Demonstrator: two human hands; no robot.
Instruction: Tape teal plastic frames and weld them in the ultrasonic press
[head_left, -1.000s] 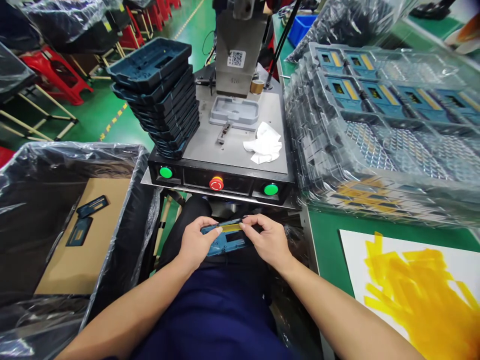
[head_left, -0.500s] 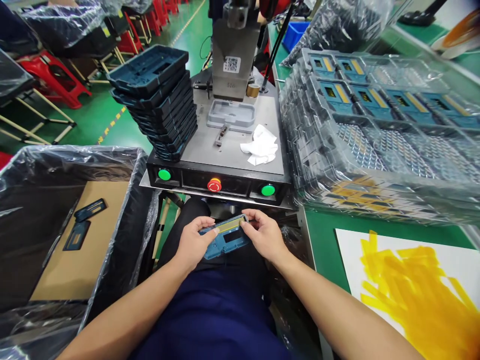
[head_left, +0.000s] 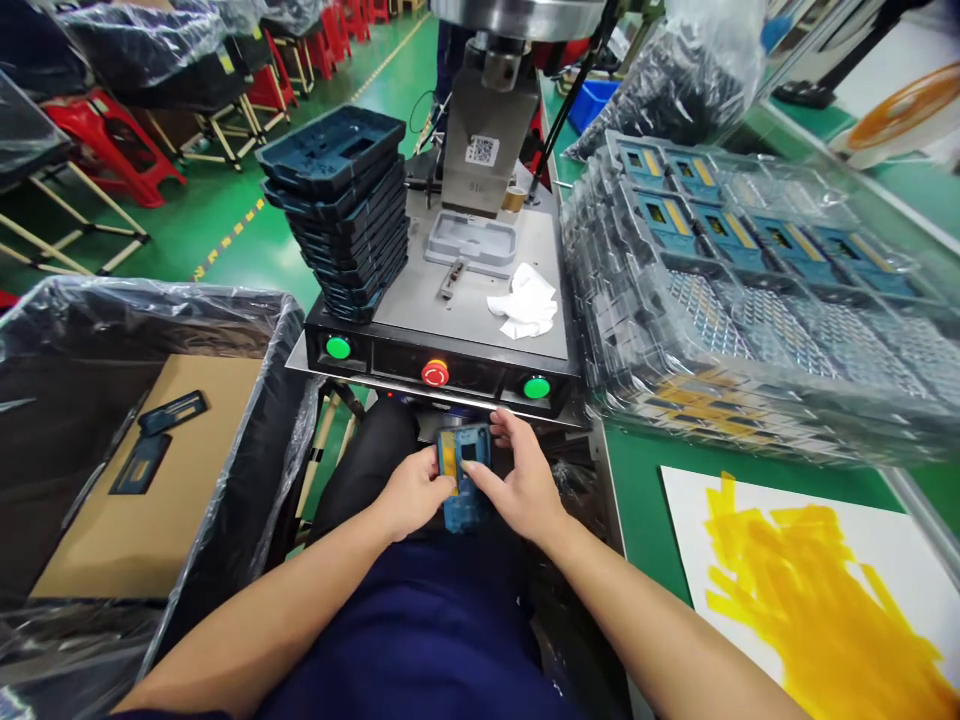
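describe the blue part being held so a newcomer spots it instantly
Start at the metal machine with two green buttons and look just below its front edge. There the left hand grips the blue part. Its yellow strip lies toward that hand, and unlike similar parts in the clear trays, it is handheld.

Blue part (head_left: 469, 512): moulded plastic, low sheen; yellow strip (head_left: 450, 452) on it smooth. Stacked shells (head_left: 360, 235): dark plastic, satin. Press plate (head_left: 416, 308): grey metal, dull, smooth. Press head (head_left: 459, 185): bare metal, soft shine. White wipe (head_left: 526, 302): crumpled, matt; cloth or paper, can't tell. Trays (head_left: 621, 290): clear plastic, glossy. Bin liner (head_left: 150, 292): thin, shiny, wrinkled film. Board (head_left: 199, 480): matt brown cardboard. Floor (head_left: 262, 268): glossy green.
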